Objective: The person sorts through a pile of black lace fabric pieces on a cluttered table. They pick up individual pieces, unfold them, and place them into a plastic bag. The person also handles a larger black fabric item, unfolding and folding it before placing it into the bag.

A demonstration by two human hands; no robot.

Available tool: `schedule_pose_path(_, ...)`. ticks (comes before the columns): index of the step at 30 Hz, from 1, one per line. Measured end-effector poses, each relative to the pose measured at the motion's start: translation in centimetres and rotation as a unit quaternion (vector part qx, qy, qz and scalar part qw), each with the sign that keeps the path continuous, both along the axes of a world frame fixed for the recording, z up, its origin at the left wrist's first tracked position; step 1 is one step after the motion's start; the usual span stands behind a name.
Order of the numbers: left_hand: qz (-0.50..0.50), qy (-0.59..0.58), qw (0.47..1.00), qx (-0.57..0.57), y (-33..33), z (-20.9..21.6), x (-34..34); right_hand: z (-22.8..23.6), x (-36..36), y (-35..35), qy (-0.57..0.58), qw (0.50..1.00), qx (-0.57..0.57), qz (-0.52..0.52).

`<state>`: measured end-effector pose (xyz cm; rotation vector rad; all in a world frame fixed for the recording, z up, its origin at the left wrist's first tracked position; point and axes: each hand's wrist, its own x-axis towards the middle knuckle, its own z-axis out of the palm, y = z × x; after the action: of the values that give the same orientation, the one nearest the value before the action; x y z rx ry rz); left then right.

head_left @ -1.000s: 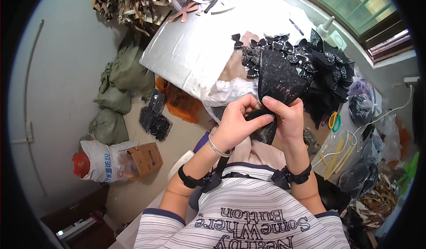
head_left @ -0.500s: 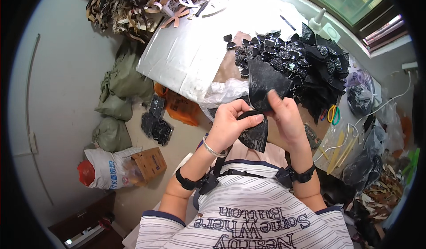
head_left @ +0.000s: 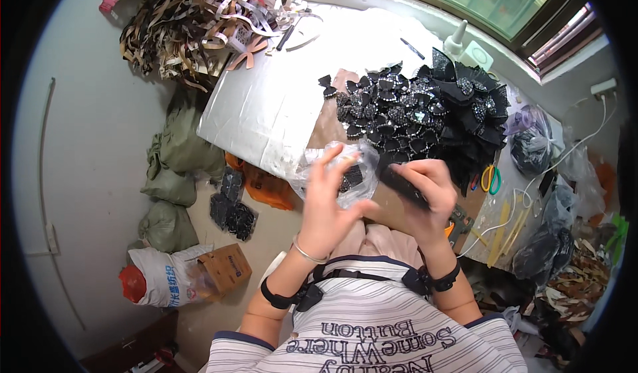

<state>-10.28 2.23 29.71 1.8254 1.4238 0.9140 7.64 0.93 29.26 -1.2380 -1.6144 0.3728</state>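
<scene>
Loosely spread, the left hand (head_left: 332,203) has its fingers apart and its thumb held out toward the right hand. Its fingers lie in front of a clear plastic bag (head_left: 367,182) with something black inside; whether they touch it, I cannot tell. Across from it, the right hand (head_left: 433,193) pinches a black piece (head_left: 405,188), blurred, which slants up toward the left hand. Just beyond both hands lies a heap of black bows (head_left: 392,107) with sparkling trim. To the right hand's right are scissors (head_left: 491,179) with yellow and green handles, and nearer the body, yellowish strips (head_left: 498,237). Far beyond that hand stands a white bottle (head_left: 455,41). Left of the left hand, below the table (head_left: 256,107), sit an orange bag (head_left: 267,188) and, farther out, green sacks (head_left: 183,150).
</scene>
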Motion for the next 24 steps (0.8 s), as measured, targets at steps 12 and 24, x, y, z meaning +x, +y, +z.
schedule_pose_path(12,-0.235,-0.35,0.845,-0.33,1.3,1.4,1.7,-0.7,1.8,-1.7,-0.183,0.967,0.173,0.049)
schedule_pose_path(24,-0.203,-0.32,0.856,-0.353,1.2,1.2,3.0,-1.6,3.3,-1.0,0.648,0.682,-0.294,0.168)
